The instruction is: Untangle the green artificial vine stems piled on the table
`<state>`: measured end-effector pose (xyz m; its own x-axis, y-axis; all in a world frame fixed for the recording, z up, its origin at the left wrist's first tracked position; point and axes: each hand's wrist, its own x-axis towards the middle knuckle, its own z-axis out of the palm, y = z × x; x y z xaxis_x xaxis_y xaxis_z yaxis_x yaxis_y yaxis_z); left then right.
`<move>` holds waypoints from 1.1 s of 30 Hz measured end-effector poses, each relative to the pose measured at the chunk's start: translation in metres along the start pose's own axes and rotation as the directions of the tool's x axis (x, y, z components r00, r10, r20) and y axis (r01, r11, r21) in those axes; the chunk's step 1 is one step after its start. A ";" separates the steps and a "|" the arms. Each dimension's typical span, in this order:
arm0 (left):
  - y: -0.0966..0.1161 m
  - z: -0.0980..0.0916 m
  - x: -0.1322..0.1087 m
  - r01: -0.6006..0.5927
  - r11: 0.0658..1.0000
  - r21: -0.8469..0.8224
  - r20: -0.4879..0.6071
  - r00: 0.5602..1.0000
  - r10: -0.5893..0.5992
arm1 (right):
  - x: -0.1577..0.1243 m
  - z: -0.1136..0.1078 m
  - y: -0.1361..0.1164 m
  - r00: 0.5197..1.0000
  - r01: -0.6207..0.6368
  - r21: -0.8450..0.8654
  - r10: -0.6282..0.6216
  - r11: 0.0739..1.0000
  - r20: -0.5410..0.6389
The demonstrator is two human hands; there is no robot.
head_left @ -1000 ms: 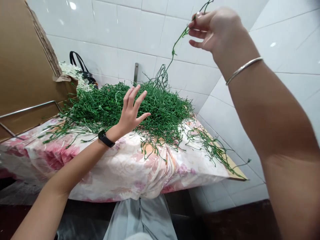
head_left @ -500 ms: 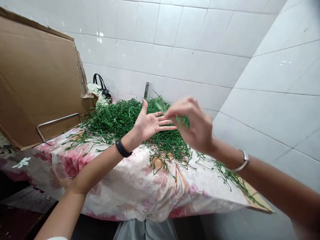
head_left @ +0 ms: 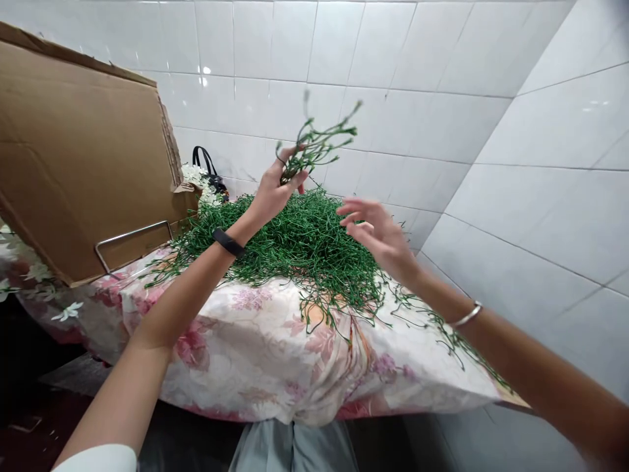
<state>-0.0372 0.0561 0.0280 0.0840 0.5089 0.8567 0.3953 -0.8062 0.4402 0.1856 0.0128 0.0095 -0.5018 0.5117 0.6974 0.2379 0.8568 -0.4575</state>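
Note:
A big heap of thin green artificial stems (head_left: 299, 246) lies on a table covered with a pink floral cloth (head_left: 265, 354). My left hand (head_left: 275, 187), with a black band on the wrist, is raised above the heap and closed on a small bunch of green stems (head_left: 317, 144) that sticks up and to the right. My right hand (head_left: 378, 236), with a silver bangle on the wrist, hovers over the right side of the heap with fingers apart and nothing in it.
A large sheet of brown cardboard (head_left: 78, 151) leans at the left behind a metal rail (head_left: 132, 236). A black-handled bag (head_left: 211, 174) with white flowers (head_left: 196, 180) stands at the back. White tiled walls close in behind and to the right. Loose white flowers (head_left: 63, 311) lie at the far left.
My right hand came down from high up, where it pulled a long stem, and met the left hand. The left hand now holds the bunch and has risen; the right hand has let go.

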 end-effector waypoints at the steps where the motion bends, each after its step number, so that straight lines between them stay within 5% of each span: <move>1: 0.001 0.001 -0.002 -0.073 0.989 0.125 0.025 0.997 0.071 | 0.006 -0.004 0.000 0.992 -0.120 0.157 0.124 0.980 -0.016; 4: 0.001 0.012 -0.011 -0.310 0.833 0.459 0.215 0.948 0.234 | 0.016 -0.012 0.004 0.941 -0.309 0.503 0.335 0.807 0.041; 7: -0.005 0.027 -0.023 -0.496 0.621 0.607 0.410 0.865 0.290 | 0.014 -0.015 0.016 0.914 -0.314 0.591 0.405 0.743 -0.024; 10: -0.015 0.039 -0.035 -0.618 0.519 0.591 0.496 0.785 0.370 | 0.006 -0.016 0.034 0.894 -0.291 0.575 0.431 0.765 -0.121; 15: -0.034 0.051 -0.052 -0.745 0.547 0.381 0.541 0.660 0.522 | -0.006 -0.008 0.063 0.851 -0.239 0.608 0.464 0.757 -0.244; 20: -0.048 0.053 -0.070 -0.823 0.452 0.343 0.477 0.567 0.671 | -0.020 0.009 0.088 0.731 -0.175 0.695 0.565 0.697 -0.382; 23: -0.043 0.053 -0.078 -0.795 0.475 0.378 0.336 0.596 0.730 | -0.033 0.018 0.095 0.631 -0.138 0.775 0.658 0.616 -0.411; 26: -0.028 0.057 -0.083 -0.666 0.623 0.411 0.226 0.736 0.638 | -0.043 0.027 0.089 0.604 -0.206 0.816 0.726 0.540 -0.328; 28: -0.017 0.061 -0.085 -0.581 0.701 0.414 0.216 0.811 0.544 | -0.046 0.032 0.082 0.641 -0.279 0.810 0.728 0.515 -0.242; 33: -0.007 0.070 -0.086 -0.414 0.849 0.327 0.195 0.909 0.368 | -0.047 0.036 0.064 0.780 -0.406 0.776 0.625 0.482 0.020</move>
<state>0.0163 0.0390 -0.0679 0.4006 0.2247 0.8882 0.5999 -0.7971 -0.0689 0.1941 0.0412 -0.0727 -0.2594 0.9336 0.2472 -0.3270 0.1559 -0.9321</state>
